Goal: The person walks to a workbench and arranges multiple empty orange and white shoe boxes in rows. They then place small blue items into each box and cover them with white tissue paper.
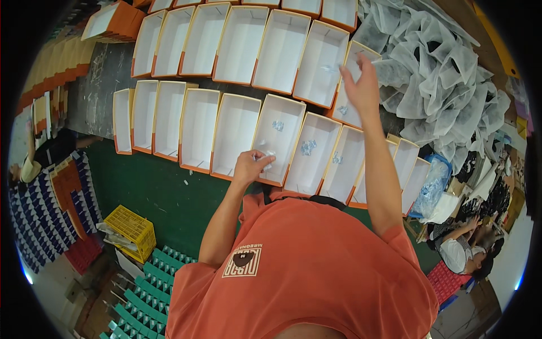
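the person's left hand (252, 165) is at the near end of an open white box (276, 104) with orange sides, thumb and fingertips pinched together on a small clear packet (271, 153). inside that box, at one o'clock from the left hand, lies a clump of pale blue packets (278, 126). more lie in the next two boxes, toward three o'clock: one bunch (308, 148) and then another (337, 158).

the right hand (360, 85) is at two o'clock from the left, over the end box (351, 117) of the back row, thumb and fingers spread apart; whether anything small touches its palm cannot be told. a small packet (342, 110) lies in this box at seven o'clock from that hand, and a clear, blurred piece (329, 69) shows at ten o'clock.

the boxes stand side by side in curving rows along the dark tabletop (101, 96). at three o'clock from the right hand a heap of thin white sheets (435, 68) spreads out, and at five o'clock sits a blue bin (449, 169) full of clear packets. a yellow crate (130, 223) is at eight o'clock from the left hand, near stacked green boxes (149, 291) at seven. a co-worker (460, 254) is at four o'clock.
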`<state>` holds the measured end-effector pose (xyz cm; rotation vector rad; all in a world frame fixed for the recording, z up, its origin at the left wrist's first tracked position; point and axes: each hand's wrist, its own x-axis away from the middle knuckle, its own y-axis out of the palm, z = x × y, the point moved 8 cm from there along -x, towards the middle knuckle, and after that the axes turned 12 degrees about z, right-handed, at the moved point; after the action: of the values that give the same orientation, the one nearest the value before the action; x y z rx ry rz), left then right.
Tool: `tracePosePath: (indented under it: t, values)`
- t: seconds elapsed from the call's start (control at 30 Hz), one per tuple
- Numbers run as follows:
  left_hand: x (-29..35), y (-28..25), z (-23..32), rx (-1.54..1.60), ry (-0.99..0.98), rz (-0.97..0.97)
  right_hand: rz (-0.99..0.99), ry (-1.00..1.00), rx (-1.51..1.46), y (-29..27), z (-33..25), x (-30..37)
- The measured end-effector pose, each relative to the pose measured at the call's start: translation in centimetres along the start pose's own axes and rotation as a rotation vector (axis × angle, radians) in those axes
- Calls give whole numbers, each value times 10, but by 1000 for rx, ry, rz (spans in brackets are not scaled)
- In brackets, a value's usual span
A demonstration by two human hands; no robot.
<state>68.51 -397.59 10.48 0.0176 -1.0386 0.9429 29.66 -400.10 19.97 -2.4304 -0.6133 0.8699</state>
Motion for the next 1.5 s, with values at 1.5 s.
tracePosePath:
  t: [1.5]
  values:
    - [-79,-271,-51,1059,-13,390,-883,320,-222,18,-134,197]
